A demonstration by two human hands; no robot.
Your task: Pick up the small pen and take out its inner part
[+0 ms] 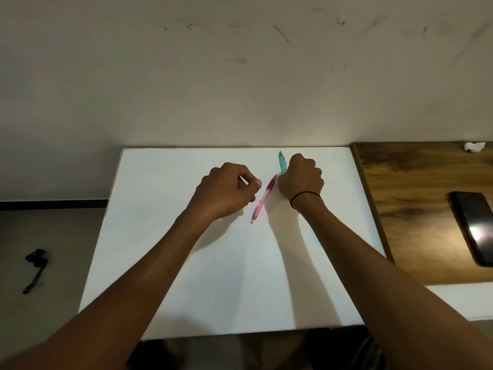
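The pink pen (263, 199) lies flat on the white board (165, 263), between the two hands. Its long axis runs on a diagonal, from a near-left end with a pale tip up to a far-right, darker red end that comes right up against the base of the right hand (301, 177). The left hand (226, 189) sits just left of the pen's middle, fingers curled under and thumb laid across them; it seems to pinch nothing, though something small and pale shows between thumb and finger and I cannot tell what it is. The right hand is fisted round a teal pen (282, 162), whose translucent end pokes out toward the far edge of the board. A thin black band (304, 194) circles that wrist.

Both pens are slim, glossy, see-through plastic barrels. The board is matte, smooth and rectangular, and carries soft shadows of the forearms. To its right is a wood-grain desk (416, 209) with a dark, shiny phone (473, 225) and a crumpled white scrap (473, 146) at the far edge. On the grey floor to the left lies a black cord (36, 268).
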